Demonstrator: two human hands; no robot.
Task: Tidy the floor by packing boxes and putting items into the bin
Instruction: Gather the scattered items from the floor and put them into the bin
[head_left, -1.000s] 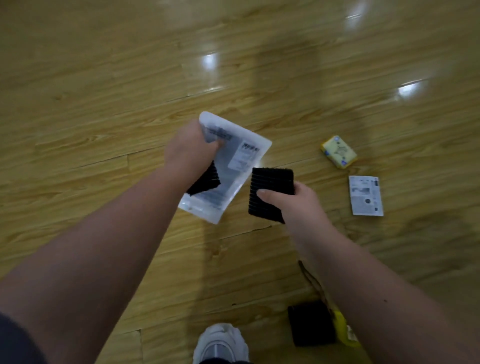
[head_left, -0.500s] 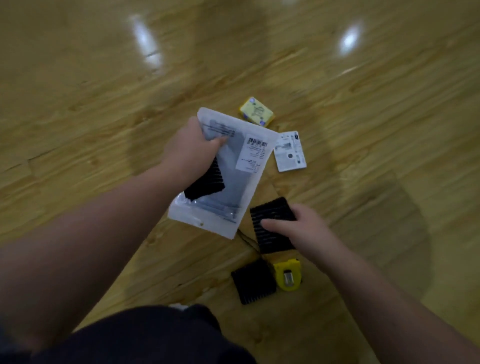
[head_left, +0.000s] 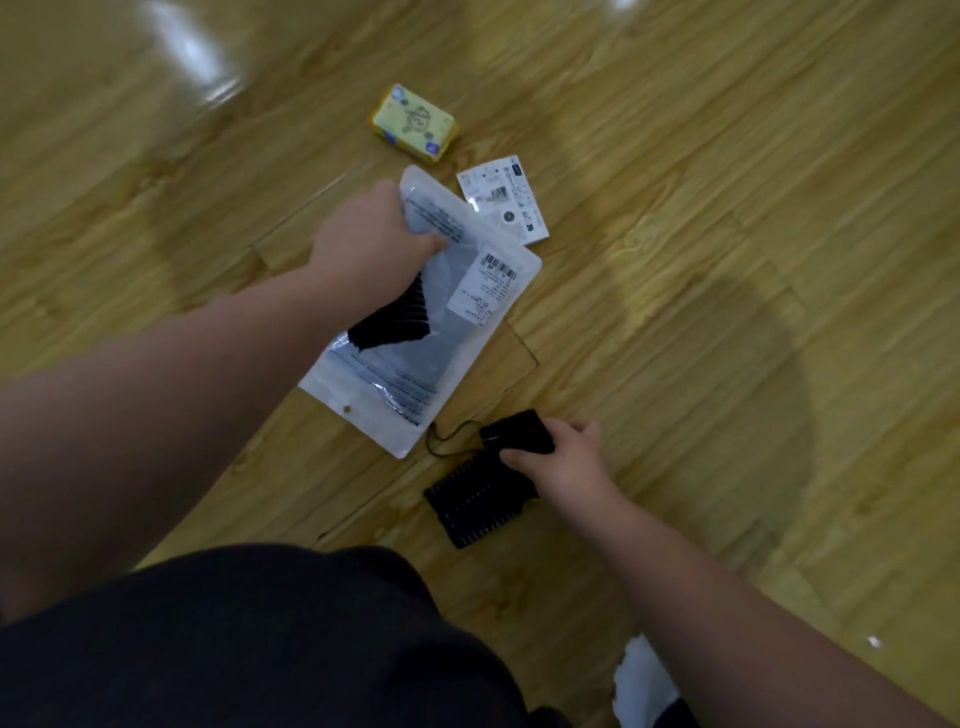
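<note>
My left hand (head_left: 363, 244) grips a white plastic pouch (head_left: 441, 332) with a barcode label, together with a black ribbed pad (head_left: 395, 322) held against it. My right hand (head_left: 561, 462) is low at the floor, its fingers curled round a black ribbed pad (head_left: 517, 436). That pad sits right over a second black ribbed pad (head_left: 472, 506) lying on the floor. A thin black cord (head_left: 447, 436) loops out beside them. A sliver of something yellow shows under my right hand.
A yellow packet (head_left: 415, 123) and a white printed card (head_left: 504, 205) lie on the wooden floor (head_left: 727, 260) beyond the pouch. My dark-clothed knee (head_left: 260, 639) fills the lower left, and a white shoe (head_left: 641, 680) shows at the bottom.
I have bent down toward the floor. My right hand has carried its black pad down onto the pad lying there, covering the yellow item. My left hand keeps its hold on the pouch.
</note>
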